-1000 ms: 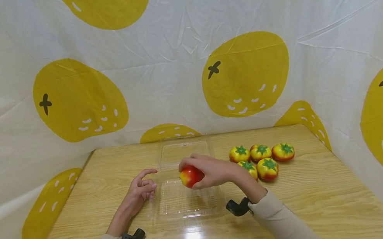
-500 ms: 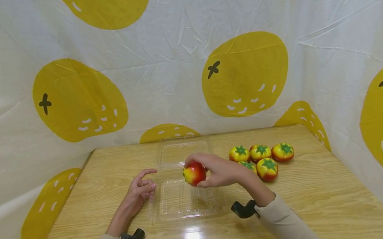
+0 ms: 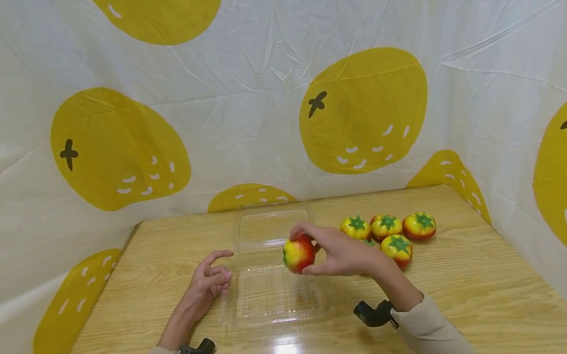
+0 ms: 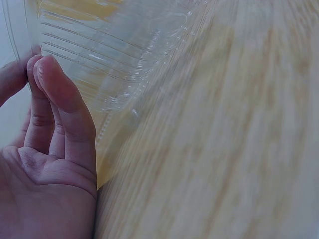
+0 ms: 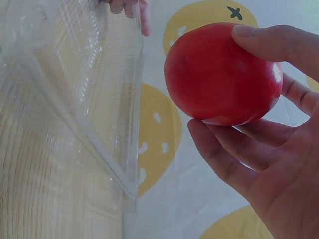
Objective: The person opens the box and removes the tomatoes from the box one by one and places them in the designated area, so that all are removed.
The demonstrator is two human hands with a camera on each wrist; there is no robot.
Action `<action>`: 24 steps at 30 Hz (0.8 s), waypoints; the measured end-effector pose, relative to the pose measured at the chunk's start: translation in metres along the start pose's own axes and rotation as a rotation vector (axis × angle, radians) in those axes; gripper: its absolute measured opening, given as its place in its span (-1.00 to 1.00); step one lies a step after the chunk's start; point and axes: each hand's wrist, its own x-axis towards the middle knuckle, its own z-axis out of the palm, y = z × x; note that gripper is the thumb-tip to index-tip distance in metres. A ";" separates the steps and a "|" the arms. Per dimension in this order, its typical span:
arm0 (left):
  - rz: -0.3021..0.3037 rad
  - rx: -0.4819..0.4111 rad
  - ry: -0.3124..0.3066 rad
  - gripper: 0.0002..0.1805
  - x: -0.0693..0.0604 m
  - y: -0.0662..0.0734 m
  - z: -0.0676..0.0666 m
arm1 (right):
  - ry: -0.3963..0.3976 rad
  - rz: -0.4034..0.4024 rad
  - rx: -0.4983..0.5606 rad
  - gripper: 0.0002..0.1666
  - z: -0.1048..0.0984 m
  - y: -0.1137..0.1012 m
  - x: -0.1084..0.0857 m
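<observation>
My right hand (image 3: 342, 251) grips a shiny red-and-yellow toy tomato (image 3: 299, 255) over the right side of a clear plastic clamshell container (image 3: 280, 317). In the right wrist view the tomato's red side (image 5: 219, 74) faces the camera, with the thumb on top and fingers below, apart from the container wall (image 5: 99, 149). The container lies with its lid folded back. At its left edge my left hand (image 3: 209, 283) pinches the rim. In the left wrist view, that hand's fingers (image 4: 65, 94) meet the ribbed clear wall (image 4: 94, 50).
Several more toy tomatoes (image 3: 419, 225) with green star-shaped tops stand grouped right of the container; one is partly hidden behind my right hand. The wooden table (image 3: 482, 294) backs onto a white curtain (image 3: 246, 117) printed with yellow fruit.
My right hand has moved a little to the right with the tomato, turning it so that more of its yellow, green-topped end shows. My left hand stays in place.
</observation>
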 end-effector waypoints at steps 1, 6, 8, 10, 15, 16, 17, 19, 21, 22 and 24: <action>0.000 0.000 0.001 -0.50 0.000 0.000 0.000 | 0.002 -0.001 0.007 -0.30 -0.001 0.001 -0.001; 0.008 -0.008 -0.002 -0.52 0.000 -0.001 0.000 | 0.016 -0.038 0.019 -0.18 -0.003 0.003 -0.006; 0.010 -0.009 -0.003 -0.52 0.000 -0.001 0.000 | 0.027 -0.053 0.012 -0.20 -0.004 0.004 -0.008; 0.011 -0.010 -0.005 -0.51 0.001 0.000 0.000 | 0.037 -0.070 -0.006 -0.24 -0.005 0.004 -0.010; 0.009 -0.012 -0.008 -0.50 0.001 0.000 0.000 | 0.047 -0.083 0.002 -0.31 -0.005 0.006 -0.013; 0.009 -0.013 -0.008 -0.49 0.001 0.000 0.000 | 0.044 -0.083 0.008 -0.32 -0.004 0.006 -0.013; 0.011 -0.013 -0.009 -0.50 0.001 0.000 0.000 | 0.041 -0.081 0.017 -0.32 -0.004 0.007 -0.013; 0.012 -0.014 -0.007 -0.50 0.001 0.000 0.000 | 0.036 -0.081 0.031 -0.34 -0.004 0.008 -0.014; 0.013 -0.012 -0.006 -0.51 0.001 -0.001 0.000 | 0.032 -0.076 0.049 -0.34 -0.003 0.010 -0.014; 0.014 -0.009 -0.006 -0.51 0.001 -0.001 0.000 | 0.028 -0.071 0.067 -0.35 -0.003 0.010 -0.015; 0.013 -0.010 -0.007 -0.51 0.001 -0.001 0.000 | 0.019 -0.054 0.106 -0.35 -0.003 0.011 -0.016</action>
